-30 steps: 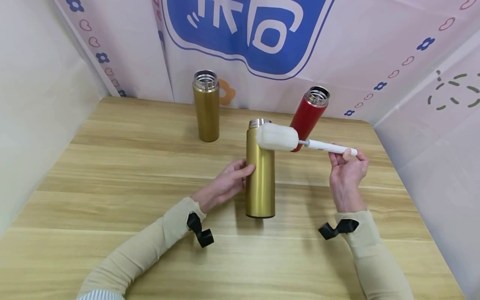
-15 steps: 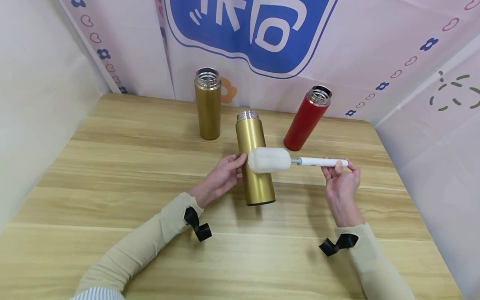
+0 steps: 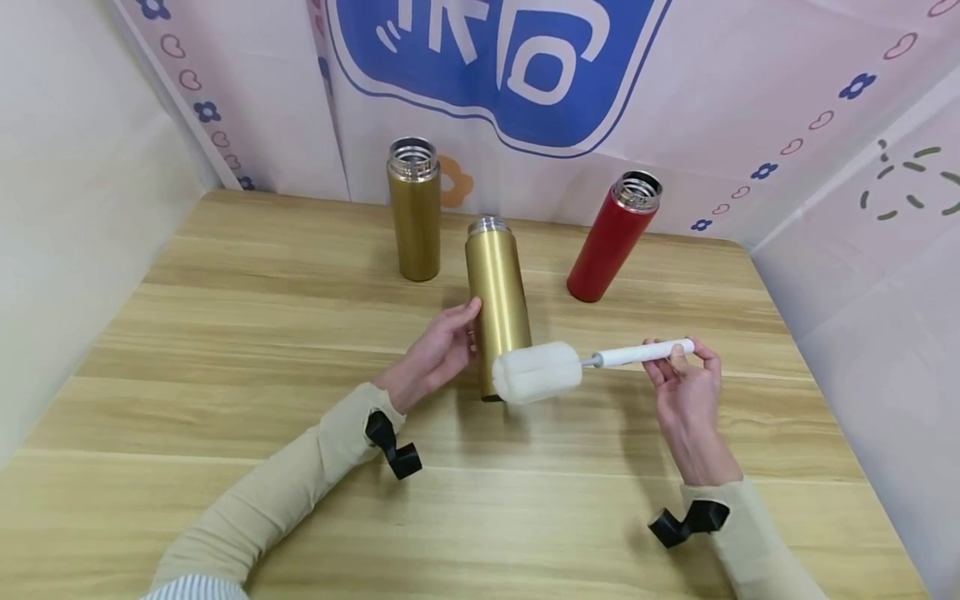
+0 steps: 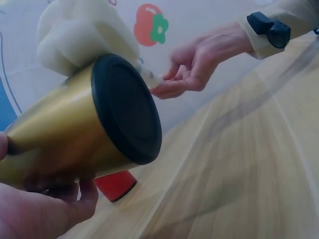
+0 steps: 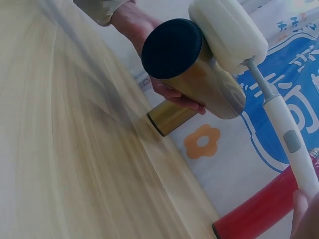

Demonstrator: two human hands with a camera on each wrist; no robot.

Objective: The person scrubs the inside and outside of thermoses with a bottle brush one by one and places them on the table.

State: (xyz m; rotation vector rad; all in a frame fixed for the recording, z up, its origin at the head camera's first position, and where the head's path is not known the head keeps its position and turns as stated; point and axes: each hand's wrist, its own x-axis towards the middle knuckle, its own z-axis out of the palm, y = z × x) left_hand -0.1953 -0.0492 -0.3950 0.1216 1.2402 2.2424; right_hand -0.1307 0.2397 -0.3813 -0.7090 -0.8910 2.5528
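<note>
**Holding a tilted gold flask (image 3: 498, 287) at left, a sponge brush (image 3: 604, 359) at right**

Gripping the gold flask from its left side with the left hand (image 3: 438, 350), thumb against the metal and fingers (image 4: 87, 197) curled round beneath, as seen from the left wrist. Raised off the bench (image 3: 540, 517), with its neck pointing away from the person and its dark base toward the person.

Pinching the end of the brush's white handle (image 3: 637, 353) between thumb and fingers of the right hand (image 3: 688, 396). Reaching across from there toward the held flask, to a white sponge head (image 3: 537, 372) in front of the flask's lower part in the head view. Just beside the flask in both wrist views; cannot tell whether touching.

Counted: two gold flasks, one red flask (image 3: 611, 242), one sponge brush, two hands, two black wrist devices (image 3: 393, 446), one on each sleeve.

Standing at the back of the bench, before a printed backdrop (image 3: 720, 117): the second gold flask (image 3: 417, 225) on the left and the red flask on the right, well apart from each other. Open at the top, both of them, with shiny metal inside the rims; too dark farther down to tell the contents. Cannot see into the mouth of the held flask.
</note>
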